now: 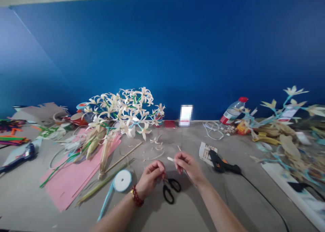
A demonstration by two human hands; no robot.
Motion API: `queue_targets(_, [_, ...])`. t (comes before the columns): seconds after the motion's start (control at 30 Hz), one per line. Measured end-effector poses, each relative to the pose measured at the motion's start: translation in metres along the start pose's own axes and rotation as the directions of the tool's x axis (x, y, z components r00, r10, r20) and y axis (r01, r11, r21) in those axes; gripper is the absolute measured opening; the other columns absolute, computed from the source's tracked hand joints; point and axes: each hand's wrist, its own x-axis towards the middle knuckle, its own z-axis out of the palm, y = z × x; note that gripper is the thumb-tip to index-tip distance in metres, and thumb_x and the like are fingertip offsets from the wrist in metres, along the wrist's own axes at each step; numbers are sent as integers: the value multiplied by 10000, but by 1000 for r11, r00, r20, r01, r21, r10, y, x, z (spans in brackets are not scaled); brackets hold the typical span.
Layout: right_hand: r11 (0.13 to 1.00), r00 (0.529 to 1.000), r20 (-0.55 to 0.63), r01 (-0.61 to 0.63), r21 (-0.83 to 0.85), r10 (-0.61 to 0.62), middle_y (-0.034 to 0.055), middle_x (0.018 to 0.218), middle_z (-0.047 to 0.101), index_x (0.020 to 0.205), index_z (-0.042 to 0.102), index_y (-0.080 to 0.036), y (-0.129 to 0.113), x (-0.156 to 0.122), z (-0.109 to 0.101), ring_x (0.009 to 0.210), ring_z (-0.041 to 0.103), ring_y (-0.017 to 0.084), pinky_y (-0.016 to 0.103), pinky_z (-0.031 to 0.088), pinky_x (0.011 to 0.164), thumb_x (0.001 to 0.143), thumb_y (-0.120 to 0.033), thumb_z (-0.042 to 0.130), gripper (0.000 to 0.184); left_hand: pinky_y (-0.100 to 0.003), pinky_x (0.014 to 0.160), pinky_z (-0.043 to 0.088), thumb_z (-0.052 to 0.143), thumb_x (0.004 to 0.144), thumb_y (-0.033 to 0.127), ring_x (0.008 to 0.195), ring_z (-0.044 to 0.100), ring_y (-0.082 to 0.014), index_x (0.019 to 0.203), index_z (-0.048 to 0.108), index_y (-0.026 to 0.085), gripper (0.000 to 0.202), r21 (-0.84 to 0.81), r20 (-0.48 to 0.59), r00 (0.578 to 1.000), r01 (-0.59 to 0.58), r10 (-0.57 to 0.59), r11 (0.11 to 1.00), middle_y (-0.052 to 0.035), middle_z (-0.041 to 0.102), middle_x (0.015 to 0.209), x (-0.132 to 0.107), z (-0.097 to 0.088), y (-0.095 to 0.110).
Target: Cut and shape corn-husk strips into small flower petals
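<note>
My left hand point(152, 174), with a red bead bracelet at the wrist, is closed in a loose fist just above black-handled scissors point(170, 188) that lie on the grey table point(198, 208). What its fingers hold is hidden. My right hand point(186, 164) pinches a thin pale strip point(171, 159) whose white tip points left towards the other hand. Both hands hover close together over the table's middle. A roll of light blue ribbon point(122, 180) lies just left of my left wrist.
A bunch of cream paper flowers on green stems point(124, 112) lies over pink paper sheets point(73, 178). A black glue gun point(222, 164) with its cord lies right of my hands. A plastic bottle point(232, 112), dried husks point(284, 137) and blue-stemmed flowers fill the right side.
</note>
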Motion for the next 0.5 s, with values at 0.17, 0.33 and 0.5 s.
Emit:
queue_targets(0.17, [794,989,35,136,-593,-144,5,715,656,802,669,-191,2,27,-5,663,598,156,230,458,585,890,-390,575,237,-227,589,355,698,786,496,573,463,-104,691,596,132,390,257,187,982,-32,-18,966,-2,547,610,-6,2,-5])
queue_targets(0.33, [647,979,31,156,-746,-201,40,863,676,837,698,-211,4,54,2,739,609,180,263,435,682,902,-330,547,202,-239,621,377,627,837,520,606,499,-121,701,635,132,411,453,270,962,-158,35,877,-21,586,629,-13,8,-5])
queue_targets(0.5, [534,977,77,175,-827,-200,59,890,683,831,703,-207,12,68,6,789,640,201,275,440,712,912,-270,508,221,-258,647,407,603,829,560,642,555,-149,690,666,139,447,532,285,954,-239,95,812,-48,646,656,-12,9,-5])
